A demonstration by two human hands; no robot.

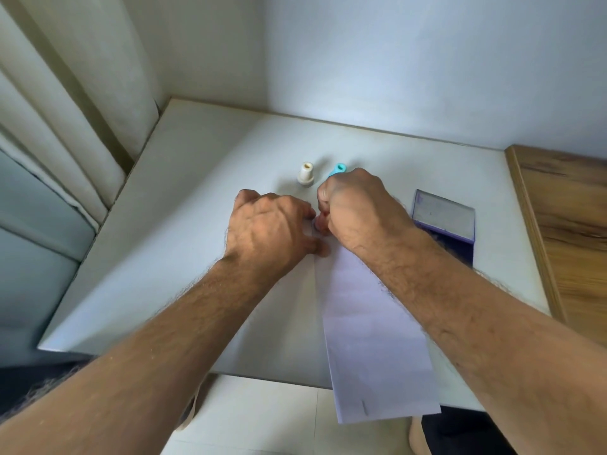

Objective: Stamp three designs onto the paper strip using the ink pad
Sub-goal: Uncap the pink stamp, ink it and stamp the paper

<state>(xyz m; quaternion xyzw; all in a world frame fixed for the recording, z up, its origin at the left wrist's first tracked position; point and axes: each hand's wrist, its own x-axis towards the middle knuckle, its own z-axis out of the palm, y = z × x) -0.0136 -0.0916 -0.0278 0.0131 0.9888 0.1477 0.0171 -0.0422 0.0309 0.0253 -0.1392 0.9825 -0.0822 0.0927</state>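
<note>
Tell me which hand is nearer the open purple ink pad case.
Right. The right hand, shut on a small stamp at the white paper strip's far end, sits just left of the open purple ink pad case. The left hand lies farther left, pressing the strip.

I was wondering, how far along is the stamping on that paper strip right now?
Done: the ink pad lies open by the right forearm; the visible part of the paper strip shows no print. In hand: the right hand is closed on a stamp pressed at the strip's far end, while the left hand pins the paper. Left: the cream stamp and teal stamp stand unused behind the hands.
</note>
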